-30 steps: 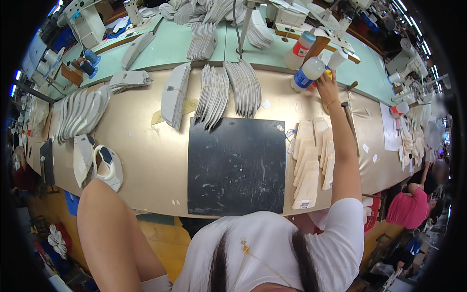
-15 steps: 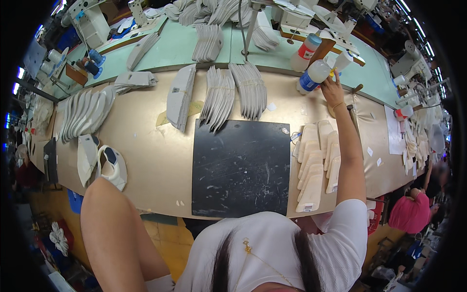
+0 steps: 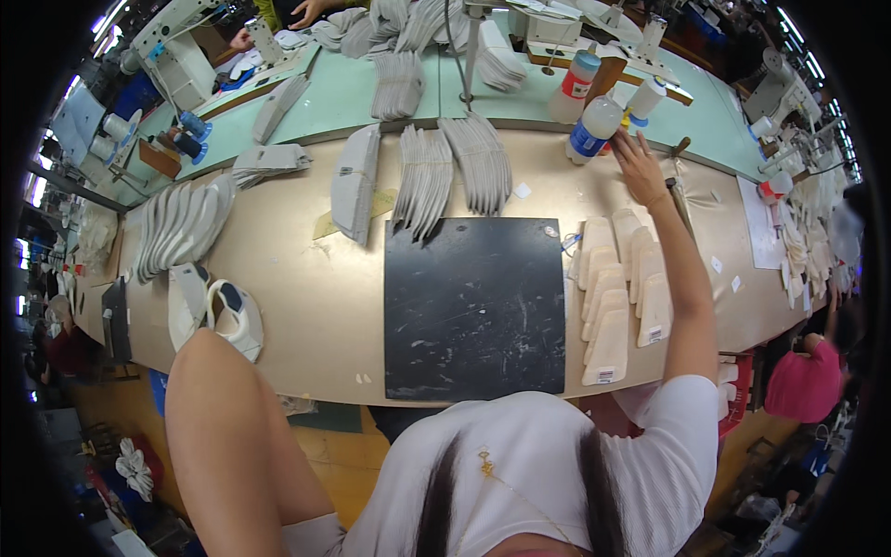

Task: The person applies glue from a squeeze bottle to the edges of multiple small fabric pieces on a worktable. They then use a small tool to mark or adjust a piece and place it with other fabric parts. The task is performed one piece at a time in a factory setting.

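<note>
My right hand point(image 3: 639, 171) is stretched toward the far right of the table, fingers extended and apart, with nothing visible in it. Its fingertips are right beside a clear squeeze bottle with a blue label point(image 3: 587, 143); I cannot tell whether they touch it. Behind that stands a bottle with a red label and a blue top point(image 3: 574, 87). A white thread spool point(image 3: 647, 98) stands to their right, with a small yellow part below it. Nearer me, cream flat tapered pieces point(image 3: 608, 325) lie in overlapping rows under my right forearm. My left hand is out of view.
A black board point(image 3: 473, 316) lies at the table's middle. Beyond it stand bundles of grey fabric pieces point(image 3: 424, 176). White curved pieces point(image 3: 186, 223) and a white cap-like piece point(image 3: 237, 320) lie left, by my raised knee point(image 3: 213, 381). Sewing machines point(image 3: 176, 60) line the far side.
My right hand has drawn back slightly from the bottles, and its fingers have spread. The whole view has shifted a little. Another person's hands now show at the far left top.
</note>
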A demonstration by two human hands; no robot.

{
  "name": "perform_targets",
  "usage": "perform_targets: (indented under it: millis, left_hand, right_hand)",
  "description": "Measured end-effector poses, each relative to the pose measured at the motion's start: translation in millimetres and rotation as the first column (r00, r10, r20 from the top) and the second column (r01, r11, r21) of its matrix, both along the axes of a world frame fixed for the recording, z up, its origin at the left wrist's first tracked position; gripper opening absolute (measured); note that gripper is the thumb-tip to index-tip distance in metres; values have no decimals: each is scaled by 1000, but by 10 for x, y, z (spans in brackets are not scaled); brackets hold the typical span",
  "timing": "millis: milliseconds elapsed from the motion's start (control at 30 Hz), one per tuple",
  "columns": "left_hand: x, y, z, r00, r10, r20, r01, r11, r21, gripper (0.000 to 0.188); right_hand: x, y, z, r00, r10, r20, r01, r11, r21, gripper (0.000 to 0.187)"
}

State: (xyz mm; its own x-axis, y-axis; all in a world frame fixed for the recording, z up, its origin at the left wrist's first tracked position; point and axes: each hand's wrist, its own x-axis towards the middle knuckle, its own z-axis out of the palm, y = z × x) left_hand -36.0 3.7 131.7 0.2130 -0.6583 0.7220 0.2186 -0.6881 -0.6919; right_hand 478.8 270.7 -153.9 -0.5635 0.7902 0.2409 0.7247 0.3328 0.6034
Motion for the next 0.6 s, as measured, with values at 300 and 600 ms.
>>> perform_targets:
  millis: [300,600]
  left_hand:
    - [-30,-123,40,1000,-11,2,11,1000,-6,37]
    - [-96,-111,53,993,-88,-77,84,995,-51,38]
  right_hand:
    - [53,-745,184,981,-113,-161,116,993,13,52]
    - [-840,-1258,842,717,58,-695,-119,992,-41,22]
